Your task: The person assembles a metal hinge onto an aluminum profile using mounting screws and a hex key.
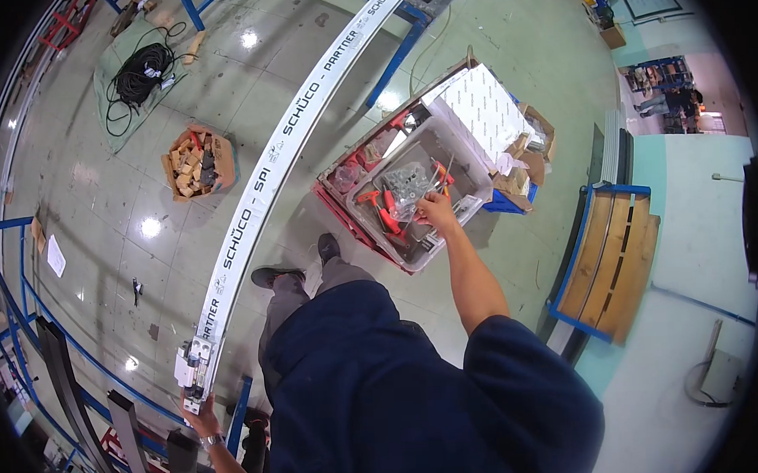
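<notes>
My left hand (203, 420) is closed round the lower end of a metal fitting (194, 371), a silvery hinge-like block. The fitting sits at the near end of a long profile covered in white printed film (262, 182). My right hand (435, 210) reaches into a clear plastic bin (469, 161), its fingers pinched together. What they hold, if anything, is too small to make out. Beside those fingers lie a bag of small metal parts (406, 187) and red-handled tools (386, 215).
The bin rests on a red-edged cart (353, 216) with a white-covered panel (479, 109). Left of the profile stand a carton of wood blocks (200, 164) and a coil of black cable (142, 76). Dark profiles (130, 433) stand lower left; a wooden-slatted rack (608, 260) is right.
</notes>
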Demonstrator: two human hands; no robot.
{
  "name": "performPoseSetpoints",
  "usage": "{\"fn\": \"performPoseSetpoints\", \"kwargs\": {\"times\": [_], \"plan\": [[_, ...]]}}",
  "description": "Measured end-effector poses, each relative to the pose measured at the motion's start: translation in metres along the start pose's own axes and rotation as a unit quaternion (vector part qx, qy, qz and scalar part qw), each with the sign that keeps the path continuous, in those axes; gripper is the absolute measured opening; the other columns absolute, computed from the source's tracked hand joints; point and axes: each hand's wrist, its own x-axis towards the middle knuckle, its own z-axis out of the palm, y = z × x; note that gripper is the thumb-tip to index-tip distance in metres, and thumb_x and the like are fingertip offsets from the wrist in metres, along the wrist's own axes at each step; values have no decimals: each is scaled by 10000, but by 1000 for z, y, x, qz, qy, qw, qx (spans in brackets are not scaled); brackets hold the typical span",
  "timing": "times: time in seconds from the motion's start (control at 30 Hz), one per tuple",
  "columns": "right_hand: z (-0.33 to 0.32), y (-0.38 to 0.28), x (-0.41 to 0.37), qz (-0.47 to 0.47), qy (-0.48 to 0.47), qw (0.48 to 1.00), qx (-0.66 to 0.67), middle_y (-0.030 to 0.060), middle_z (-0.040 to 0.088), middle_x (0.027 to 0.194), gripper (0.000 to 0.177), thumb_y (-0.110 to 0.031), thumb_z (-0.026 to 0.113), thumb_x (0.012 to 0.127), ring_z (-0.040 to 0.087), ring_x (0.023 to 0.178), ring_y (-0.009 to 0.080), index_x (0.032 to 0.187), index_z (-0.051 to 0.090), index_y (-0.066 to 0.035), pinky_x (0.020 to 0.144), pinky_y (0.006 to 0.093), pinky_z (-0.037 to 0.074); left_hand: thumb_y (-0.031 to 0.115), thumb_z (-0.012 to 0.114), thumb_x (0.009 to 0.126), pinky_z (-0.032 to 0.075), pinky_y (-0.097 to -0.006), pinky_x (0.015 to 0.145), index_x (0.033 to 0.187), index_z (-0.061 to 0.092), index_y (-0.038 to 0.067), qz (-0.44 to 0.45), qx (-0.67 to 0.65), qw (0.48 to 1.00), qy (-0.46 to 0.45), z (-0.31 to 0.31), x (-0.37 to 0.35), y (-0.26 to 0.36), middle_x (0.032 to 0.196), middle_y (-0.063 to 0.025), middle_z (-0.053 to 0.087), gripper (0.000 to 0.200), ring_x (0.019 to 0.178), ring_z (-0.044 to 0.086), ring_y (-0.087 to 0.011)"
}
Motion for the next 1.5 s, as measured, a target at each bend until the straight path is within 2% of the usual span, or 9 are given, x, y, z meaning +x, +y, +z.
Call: {"fn": "performPoseSetpoints", "kwargs": {"times": [0.2, 0.27, 0.33, 0.37, 0.43, 0.63, 0.8, 1.13, 1.5], "plan": [[17, -63, -29, -77, -85, 992, 50, 53, 661, 824, 78, -105, 636, 903, 674, 700, 156, 935, 619, -36, 646, 276, 546, 16, 768, 787, 496, -338, 876, 1209, 591, -24, -1, 38, 999, -14, 4, 0, 33, 1105, -96, 687, 460, 972, 649, -198], [52, -87, -37, -133, -147, 979, 45, 75, 694, 897, 125, -117, 629, 940, 693, 747, 160, 1020, 635, -20, 672, 267, 543, 27, 838, 690, 525, -334, 839, 1276, 541, -24, -46, -108, 993, 24, 9, -2, 24, 1110, -84, 658, 659, 972, 636, -175], [104, -115, -54, -161, -203, 966, 26, 94, 694, 904, 161, -123, 631, 940, 700, 768, 172, 1047, 630, -4, 692, 282, 555, 105, 880, 620, 472, -423, 957, 1284, 545, -18, -66, 66, 993, 71, 3, -3, -23, 1169, -156, 630, 755, 1053, 609, -279], [135, -129, -69, -173, -236, 956, 15, 103, 694, 908, 178, -127, 632, 940, 704, 778, 178, 1061, 628, 4, 702, 289, 561, 118, 882, 604, 414, -436, 1020, 1264, 556, -12, -43, 178, 980, 80, 5, -5, 7, 1147, -161, 630, 747, 1105, 573, -322], [204, -158, -111, -187, -316, 930, 30, 122, 691, 939, 178, -112, 600, 961, 707, 801, 190, 1085, 603, 16, 726, 303, 561, 176, 882, 618, 351, -425, 1058, 1247, 573, 25, 2, 236, 969, 74, 6, -4, 38, 1192, -128, 642, 716, 1141, 566, -315], [406, -176, -207, -207, -555, 799, -103, 109, 681, 995, 157, -108, 549, 998, 691, 843, 188, 1094, 570, 15, 760, 304, 550, 232, 855, 656, 247, -497, 1095, 1241, 600, 149, -8, 207, 976, 60, -3, 2, 60, 1214, -54, 652, 643, 1182, 569, -265], [525, -122, -199, -147, -625, 709, -291, 69, 669, 993, 179, -178, 518, 1025, 673, 892, 152, 1094, 570, -21, 782, 288, 555, 160, 801, 681, 223, -504, 1104, 1228, 593, 141, 14, 174, 981, 79, -12, 1, 60, 1215, -37, 649, 585, 1193, 568, -235], [554, -125, -191, 7, -587, 682, -437, 82, 650, 977, 188, -198, 500, 1031, 688, 887, 166, 1084, 557, -26, 773, 301, 580, 84, 741, 676, 217, -528, 1105, 1279, 570, 130, 8, 145, 988, 62, -22, 13, 57, 1247, -50, 634, 629, 1218, 556, -235], [553, -109, -169, 82, -639, 659, -389, 65, 660, 963, 234, -227, 534, 1021, 678, 876, 153, 1121, 585, -22, 768, 312, 579, 208, 729, 734, 210, -545, 1105, 1262, 584, 125, 0, 132, 990, 43, -24, 12, 57, 1222, -58, 640, 554, 1192, 566, -239]]}}
